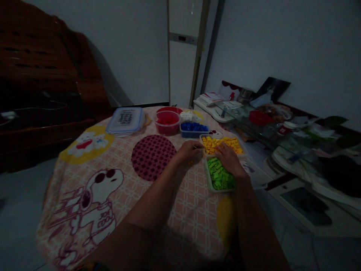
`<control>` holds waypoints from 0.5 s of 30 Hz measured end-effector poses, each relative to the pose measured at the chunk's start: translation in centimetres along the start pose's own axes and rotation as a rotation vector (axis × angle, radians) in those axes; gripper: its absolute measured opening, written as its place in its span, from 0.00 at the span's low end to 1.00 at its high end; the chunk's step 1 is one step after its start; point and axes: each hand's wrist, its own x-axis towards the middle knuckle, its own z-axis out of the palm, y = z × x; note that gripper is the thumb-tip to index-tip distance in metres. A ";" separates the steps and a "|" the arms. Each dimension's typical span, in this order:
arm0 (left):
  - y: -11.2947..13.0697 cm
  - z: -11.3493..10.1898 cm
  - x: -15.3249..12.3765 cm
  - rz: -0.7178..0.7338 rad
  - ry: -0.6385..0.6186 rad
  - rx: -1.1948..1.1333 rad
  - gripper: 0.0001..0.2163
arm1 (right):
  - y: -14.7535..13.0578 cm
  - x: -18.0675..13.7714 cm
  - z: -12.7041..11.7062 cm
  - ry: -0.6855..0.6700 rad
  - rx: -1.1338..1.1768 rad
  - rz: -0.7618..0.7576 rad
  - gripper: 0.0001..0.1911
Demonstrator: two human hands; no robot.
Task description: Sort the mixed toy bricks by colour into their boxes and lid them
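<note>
My left hand (pixel 188 150) rests on the patterned tablecloth (pixel 118 180), fingers curled toward the left edge of a clear box of yellow pieces (pixel 221 144); a small yellow piece lies just below it. My right hand (pixel 229 158) lies over the gap between the yellow box and a clear box of green pieces (pixel 221 177), fingers bent down onto the pieces. What either hand holds is too dark and small to make out.
Further back stand a box of blue pieces (pixel 194 128), a round tub of red pieces (pixel 167 122) and a lidded clear box (pixel 125 119). A cluttered glass-topped low table (pixel 267 128) sits at the right, dark wooden furniture (pixel 42 94) at the left.
</note>
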 end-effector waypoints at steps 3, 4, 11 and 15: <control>0.2 -0.1 -0.1 0.006 -0.008 0.011 0.15 | 0.4 -0.2 -0.4 -0.033 -0.047 0.054 0.25; 0.2 -0.1 -0.1 0.004 -0.009 0.017 0.15 | 0.6 -0.2 -0.6 -0.050 -0.063 0.087 0.25; 0.2 -0.4 0.0 -0.025 -0.018 0.090 0.15 | 1.3 -0.4 -0.4 0.001 -0.094 0.222 0.26; -0.4 -2.5 -0.3 -0.071 -0.017 0.162 0.14 | 1.2 -0.5 -0.1 -0.021 -0.059 0.090 0.25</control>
